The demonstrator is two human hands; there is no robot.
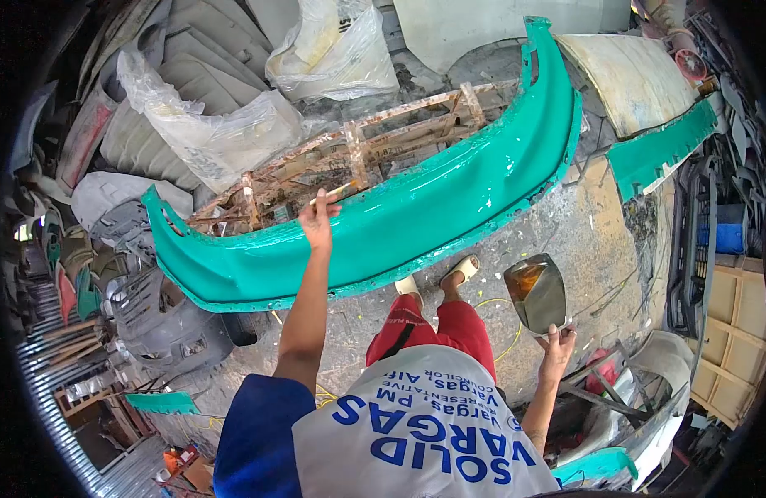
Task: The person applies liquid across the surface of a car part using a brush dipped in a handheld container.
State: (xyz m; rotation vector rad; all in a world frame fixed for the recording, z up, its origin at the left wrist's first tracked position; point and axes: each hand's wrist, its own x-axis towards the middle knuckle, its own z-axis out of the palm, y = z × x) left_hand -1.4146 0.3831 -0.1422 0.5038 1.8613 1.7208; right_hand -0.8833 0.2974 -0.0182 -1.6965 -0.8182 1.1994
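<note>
A long curved teal panel (383,236) with a glossy wet-looking surface lies across a rusty frame (354,149). At the panel's upper edge, left of its middle, my left hand (318,220) is closed on a thin brush (340,192), whose tip points right. Out to the right, below the panel, my right hand (556,349) grips the lower rim of a cut-open container (538,297) by its edge. Some amber-brown liquid or residue shows inside the container.
Plastic-wrapped parts (209,133) and stacked panels stand behind the frame. A grey bumper (163,319) lies at the left. Another teal piece (661,149) is at the upper right. A wooden frame (731,349) stands far right. My sandalled feet are on the stained floor (565,224).
</note>
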